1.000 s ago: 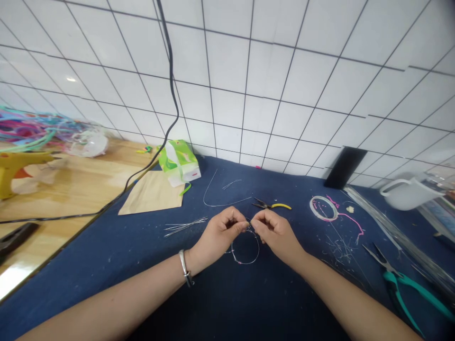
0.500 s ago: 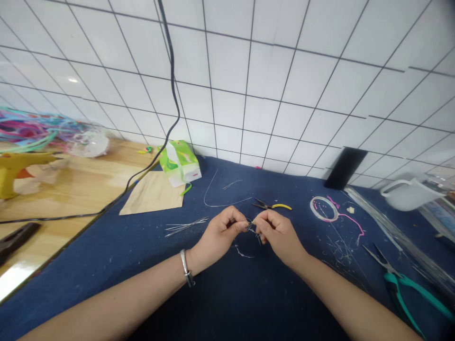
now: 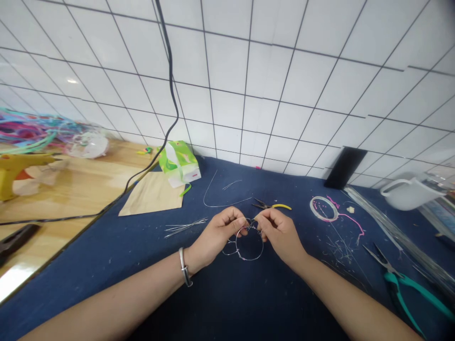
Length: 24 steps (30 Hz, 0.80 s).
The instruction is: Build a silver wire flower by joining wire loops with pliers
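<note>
A thin silvery wire frame (image 3: 262, 248) of joined loops hangs between my hands, over the dark blue cloth (image 3: 227, 303). My left hand (image 3: 223, 233), with a silver bangle on its wrist, pinches the upper left of the frame between thumb and fingers. On the other side, my right hand (image 3: 279, 233) grips the upper right of it, its fingers curled and partly hidden. One large round loop faces me, with a smaller loop at its left. Just beyond my right hand lie small yellow-handled pliers (image 3: 272, 205). Cut wires (image 3: 185, 228) rest left of my left hand.
Teal-handled pliers (image 3: 401, 279) lie at the right, near wire scraps and a pale ring (image 3: 324, 209) with pink cord. A white cup (image 3: 408, 193) stands far right. A green tissue pack (image 3: 181, 163), brown paper (image 3: 152, 194), a black cable (image 3: 172, 71) and a yellow glue gun (image 3: 14, 170) are left.
The wire frame has turned between my fingers, so its large round loop now shows open toward me. Both hands stay in nearly the same place.
</note>
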Motion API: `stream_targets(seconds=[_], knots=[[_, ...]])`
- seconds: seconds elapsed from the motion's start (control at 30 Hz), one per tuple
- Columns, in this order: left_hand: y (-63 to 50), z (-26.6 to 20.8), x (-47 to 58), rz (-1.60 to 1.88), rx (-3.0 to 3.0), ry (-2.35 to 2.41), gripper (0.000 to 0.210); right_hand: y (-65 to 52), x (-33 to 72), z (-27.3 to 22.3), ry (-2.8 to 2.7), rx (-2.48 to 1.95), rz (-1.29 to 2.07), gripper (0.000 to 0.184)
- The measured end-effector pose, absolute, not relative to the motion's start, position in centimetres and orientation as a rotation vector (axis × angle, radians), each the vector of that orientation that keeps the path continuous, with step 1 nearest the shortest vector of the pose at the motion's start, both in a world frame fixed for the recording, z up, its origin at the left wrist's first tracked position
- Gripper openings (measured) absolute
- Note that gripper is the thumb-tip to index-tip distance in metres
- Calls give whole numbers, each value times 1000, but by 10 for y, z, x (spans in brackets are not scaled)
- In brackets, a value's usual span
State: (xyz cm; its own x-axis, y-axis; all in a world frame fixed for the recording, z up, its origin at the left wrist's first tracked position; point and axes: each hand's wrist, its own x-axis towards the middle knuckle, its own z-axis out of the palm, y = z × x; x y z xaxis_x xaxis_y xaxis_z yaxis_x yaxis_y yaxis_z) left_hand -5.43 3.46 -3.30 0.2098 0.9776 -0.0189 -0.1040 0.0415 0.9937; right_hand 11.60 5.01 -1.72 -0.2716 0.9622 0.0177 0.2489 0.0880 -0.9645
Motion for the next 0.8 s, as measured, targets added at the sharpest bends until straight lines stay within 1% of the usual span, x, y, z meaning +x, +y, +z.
stream_targets(seconds=[0.23, 0.43, 0.67, 0.8], knots=[[39, -34, -56, 1049, 1155, 947, 22, 51, 114, -15, -1692, -1237, 1183, 18], [40, -34, -57, 1052, 1214, 1001, 18, 51, 114, -18, -1733, -1235, 1169, 18], [38, -33, -55, 1152, 1202, 982, 9, 49, 115, -20, -1752, -1166, 1171, 18], [35, -33, -54, 1176, 1155, 960, 8, 47, 115, -20, -1770, -1129, 1159, 18]])
